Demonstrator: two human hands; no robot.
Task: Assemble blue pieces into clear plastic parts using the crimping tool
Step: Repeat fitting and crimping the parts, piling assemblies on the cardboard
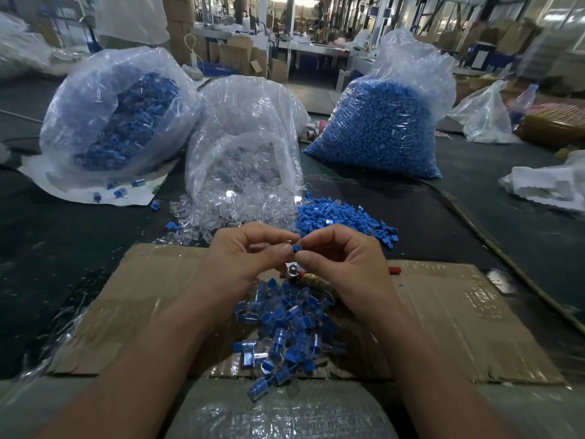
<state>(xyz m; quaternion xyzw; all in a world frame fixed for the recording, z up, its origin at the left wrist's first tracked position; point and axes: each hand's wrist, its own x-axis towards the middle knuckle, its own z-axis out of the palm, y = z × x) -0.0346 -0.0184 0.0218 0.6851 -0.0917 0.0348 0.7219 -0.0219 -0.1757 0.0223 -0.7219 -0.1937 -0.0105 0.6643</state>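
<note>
Head view. My left hand (250,251) and right hand (342,255): fingers curled, pinching one blue piece (296,248) between them, above the cardboard (443,312). Assembled pile (285,327): on the cardboard, between my wrists. Loose blue pieces (335,217), clear parts (228,210): on the table (95,248) beyond.

Blue pieces (342,220), centre right: matt opaque plastic. Clear parts (218,213), centre: glossy transparent plastic, spilling from a crinkled glossy film bag (253,122). Cardboard sheet (459,312), lower frame: matt brown, rough-edged.
</note>
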